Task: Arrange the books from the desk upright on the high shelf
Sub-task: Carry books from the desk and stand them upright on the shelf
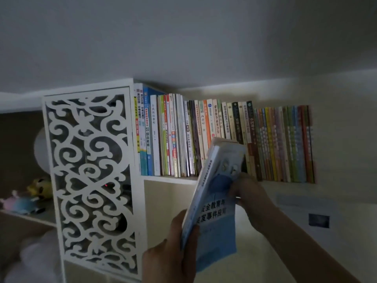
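A light blue and white book is raised, tilted, in front of the high shelf. My left hand grips its lower spine edge from below. My right hand holds its right side near the middle. The book's top edge overlaps the lower part of the row of upright books. That row fills the shelf from its left wall to the far right end, spines facing out.
A white carved fretwork panel stands at the left of the shelf. Behind it, a lower shelf holds soft toys. The white ceiling is close above the books. A dark rectangle marks the wall on the right.
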A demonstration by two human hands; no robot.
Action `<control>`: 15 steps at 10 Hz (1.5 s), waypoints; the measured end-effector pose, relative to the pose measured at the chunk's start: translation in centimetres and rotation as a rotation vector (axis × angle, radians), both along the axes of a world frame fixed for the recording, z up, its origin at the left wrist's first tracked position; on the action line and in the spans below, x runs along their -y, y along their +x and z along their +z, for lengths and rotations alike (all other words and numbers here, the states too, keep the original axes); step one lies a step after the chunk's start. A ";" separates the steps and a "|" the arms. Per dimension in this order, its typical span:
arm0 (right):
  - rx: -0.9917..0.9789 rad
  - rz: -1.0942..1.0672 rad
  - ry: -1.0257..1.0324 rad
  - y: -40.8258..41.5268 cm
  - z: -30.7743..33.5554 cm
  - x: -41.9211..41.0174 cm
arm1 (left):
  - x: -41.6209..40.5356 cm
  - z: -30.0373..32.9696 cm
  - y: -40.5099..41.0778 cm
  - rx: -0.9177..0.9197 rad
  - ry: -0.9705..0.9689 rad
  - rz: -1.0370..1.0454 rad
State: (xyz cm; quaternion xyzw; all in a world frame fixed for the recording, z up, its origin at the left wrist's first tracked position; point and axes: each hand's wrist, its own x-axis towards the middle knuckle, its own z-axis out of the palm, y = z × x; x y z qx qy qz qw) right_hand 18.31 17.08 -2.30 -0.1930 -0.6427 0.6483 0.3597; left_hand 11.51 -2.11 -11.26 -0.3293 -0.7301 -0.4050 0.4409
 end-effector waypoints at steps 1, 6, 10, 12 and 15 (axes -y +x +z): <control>-0.044 -0.173 0.330 -2.4 1.1 0.6 | 0.9 3.3 -1.5 0.040 -0.035 -0.185; -0.017 -0.767 1.264 -9.5 5.3 -1.4 | 0.8 8.1 -7.2 0.648 0.598 -0.492; 0.013 -0.855 1.480 -11.5 5.4 -3.3 | 0.7 8.1 -4.6 0.039 0.199 0.044; 0.113 -0.850 1.524 -11.5 5.3 -3.4 | 0.1 8.2 -5.5 0.032 0.237 0.068; 0.000 -0.832 1.633 -12.8 4.3 -2.6 | 1.0 7.8 -6.1 -0.136 0.248 0.175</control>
